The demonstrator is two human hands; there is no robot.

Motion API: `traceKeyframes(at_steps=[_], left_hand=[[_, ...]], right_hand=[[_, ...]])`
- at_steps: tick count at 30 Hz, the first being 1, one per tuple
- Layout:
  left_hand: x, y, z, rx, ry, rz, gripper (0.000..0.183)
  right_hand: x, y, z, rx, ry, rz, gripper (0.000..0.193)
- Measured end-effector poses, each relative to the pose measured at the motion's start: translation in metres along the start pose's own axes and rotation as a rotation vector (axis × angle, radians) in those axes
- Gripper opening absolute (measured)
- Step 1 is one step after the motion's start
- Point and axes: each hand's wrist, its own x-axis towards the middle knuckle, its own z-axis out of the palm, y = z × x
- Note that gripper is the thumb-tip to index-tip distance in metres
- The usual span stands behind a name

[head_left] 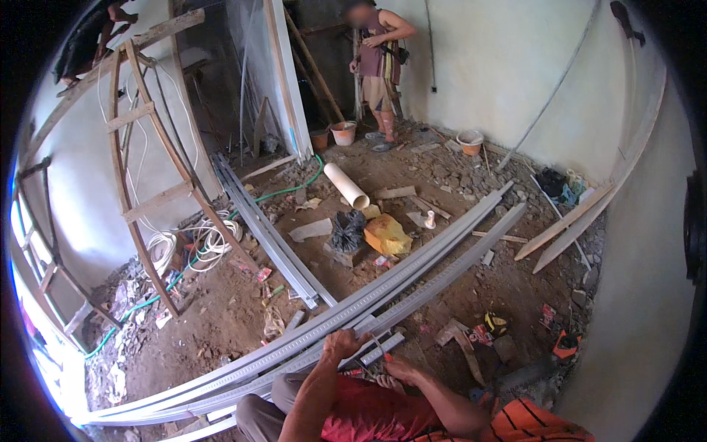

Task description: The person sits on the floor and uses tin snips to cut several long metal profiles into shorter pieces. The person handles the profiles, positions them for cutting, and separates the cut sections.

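My left hand point(345, 345) is closed at the edge of a grey metal channel point(442, 276), one of several long perforated profiles running across the floor in front of me. Just to its right, my right hand point(405, 370) grips a small tool with a red handle point(388, 357). A thin shaft points from that handle toward the left hand; the tool's exact kind is too small to make out. Beside the tool, a short metal channel piece point(383, 348) lies between the hands. The fingers of both hands are partly hidden.
More metal profiles point(269, 236) stretch toward the doorway. Near them lie a white pipe point(346, 186), a black plastic bag point(348, 232) and a yellow sack point(388, 236). A wooden trestle point(151, 169) stands left. One person point(381, 66) stands at the back; another point(85, 44) is up on a plank.
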Motion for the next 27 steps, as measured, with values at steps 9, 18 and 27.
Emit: traceKeyframes(at_steps=[9, 18, 27], left_hand=[[0.012, -0.003, 0.012, 0.128, 0.062, 0.089, 0.068], [-0.021, -0.001, -0.001, 0.095, 0.083, 0.011, 0.032], [-0.016, 0.011, -0.002, 0.126, 0.056, -0.031, 0.033]], right_hand=[[0.021, 0.023, -0.004, -0.43, -0.04, -0.114, 0.018], [-0.06, -0.051, 0.019, -0.529, 0.244, -0.066, 0.024], [-0.016, -0.007, 0.012, -0.924, 0.285, -0.245, 0.027]])
